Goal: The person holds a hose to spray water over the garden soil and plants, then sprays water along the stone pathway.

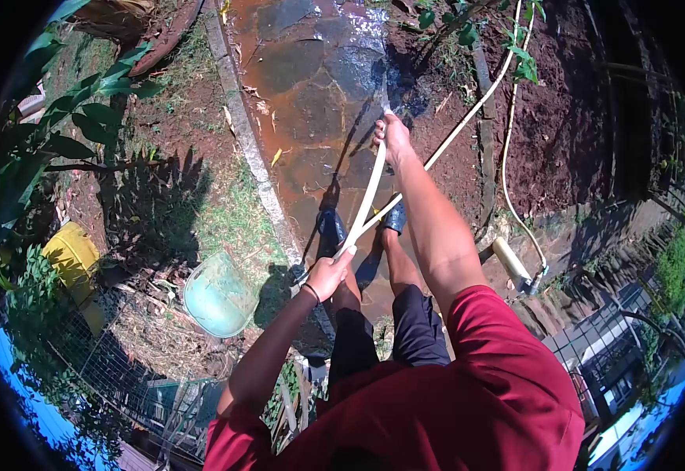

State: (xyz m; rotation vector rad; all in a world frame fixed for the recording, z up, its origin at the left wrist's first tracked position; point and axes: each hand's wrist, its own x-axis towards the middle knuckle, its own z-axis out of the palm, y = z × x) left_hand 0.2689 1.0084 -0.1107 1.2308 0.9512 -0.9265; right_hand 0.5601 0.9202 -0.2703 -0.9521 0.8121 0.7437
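A pale cream garden hose [374, 177] runs between my two hands. My right hand [393, 135] is closed round its front end, and water [385, 93] sprays out ahead onto the wet stone path [311, 110]. Lower down, near my legs, my left hand [330, 275] grips the same hose where it bends back on itself. From that bend the hose goes up to the right, passing under my right forearm. The exact shape of the hose's mouth is hidden by my fingers.
A stone kerb [250, 145] edges the path on the left. Beyond it stand a pale green tub [218, 297] and a yellow container [72, 255]. More hose [507, 169] lies over the soil at right, beside a cream cylinder [510, 261]. Leafy branches [83, 118] hang at upper left.
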